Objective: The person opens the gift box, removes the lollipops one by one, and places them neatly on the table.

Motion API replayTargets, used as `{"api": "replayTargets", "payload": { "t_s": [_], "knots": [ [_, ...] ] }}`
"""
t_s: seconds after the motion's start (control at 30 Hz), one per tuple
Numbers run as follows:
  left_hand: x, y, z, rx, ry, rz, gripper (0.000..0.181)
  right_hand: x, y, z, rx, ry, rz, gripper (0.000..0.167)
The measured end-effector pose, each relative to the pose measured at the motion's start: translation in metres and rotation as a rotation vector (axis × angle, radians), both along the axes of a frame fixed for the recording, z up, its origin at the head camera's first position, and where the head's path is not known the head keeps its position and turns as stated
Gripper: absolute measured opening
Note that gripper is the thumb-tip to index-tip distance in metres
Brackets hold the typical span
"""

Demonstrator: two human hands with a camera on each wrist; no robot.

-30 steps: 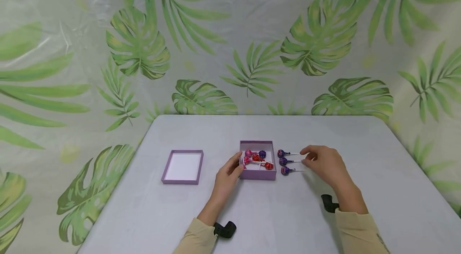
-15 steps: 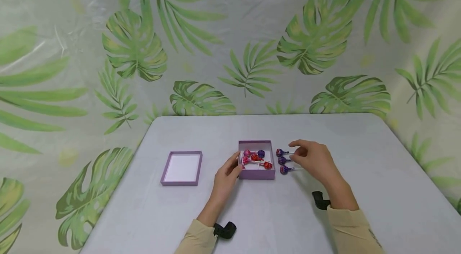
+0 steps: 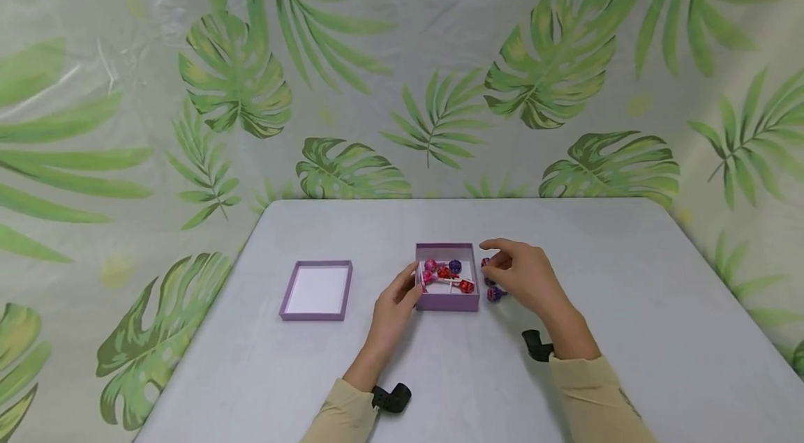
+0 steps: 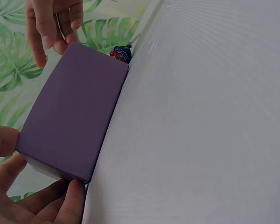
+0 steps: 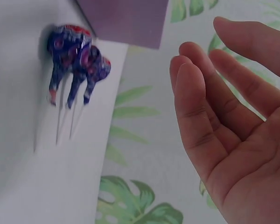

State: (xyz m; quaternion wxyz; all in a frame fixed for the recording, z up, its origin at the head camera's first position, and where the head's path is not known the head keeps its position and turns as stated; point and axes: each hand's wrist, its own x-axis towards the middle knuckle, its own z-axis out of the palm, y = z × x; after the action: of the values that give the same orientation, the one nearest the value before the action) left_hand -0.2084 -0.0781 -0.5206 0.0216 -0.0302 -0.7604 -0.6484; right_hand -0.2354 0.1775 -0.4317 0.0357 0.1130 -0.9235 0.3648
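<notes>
1. The purple box (image 3: 447,302) stands on the worktop (image 3: 471,380), its top uncovered.
2. Inside lie wrapped lollipops (image 3: 466,286), pink and red ones and a dark purple one.
3. The left hand (image 3: 391,321) holds the box at its left end, thumb and fingers bent round the corners, its grip closed on that side.
4. Just right of the box, three dark purple lollipops (image 5: 70,49) lie side by side, sticks pointing away from it.
5. The right hand (image 3: 530,279) hovers above them, grip well parted between thumb and fingers, holding nothing.
6. The shallow lid (image 3: 317,289) lies left, well apart, white inside up.
7. Behind hangs a leaf-patterned sheet (image 3: 440,31).
</notes>
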Motion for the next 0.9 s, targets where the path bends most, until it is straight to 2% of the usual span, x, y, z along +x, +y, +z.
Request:
{"api": "replayTargets", "payload": {
  "t_s": [0.17,0.4,0.63,0.9],
  "knots": [
    [0.0,0.001,0.001,0.009,0.019,0.002,0.044,-0.002,-0.01,-0.001,-0.011,0.011,0.016,0.04],
    [-0.001,0.0,0.001,-0.004,-0.006,0.002,0.045,-0.005,-0.025,-0.005,-0.03,0.003,0.037,0.04],
    [0.0,0.0,0.0,0.009,0.017,0.0,0.047,-0.01,-0.042,-0.008,-0.025,0.002,0.067,0.042],
    [-0.001,-0.001,0.001,-0.004,0.004,-0.004,0.047,-0.017,-0.061,-0.016,-0.061,-0.045,0.109,0.044]
  ]
}}
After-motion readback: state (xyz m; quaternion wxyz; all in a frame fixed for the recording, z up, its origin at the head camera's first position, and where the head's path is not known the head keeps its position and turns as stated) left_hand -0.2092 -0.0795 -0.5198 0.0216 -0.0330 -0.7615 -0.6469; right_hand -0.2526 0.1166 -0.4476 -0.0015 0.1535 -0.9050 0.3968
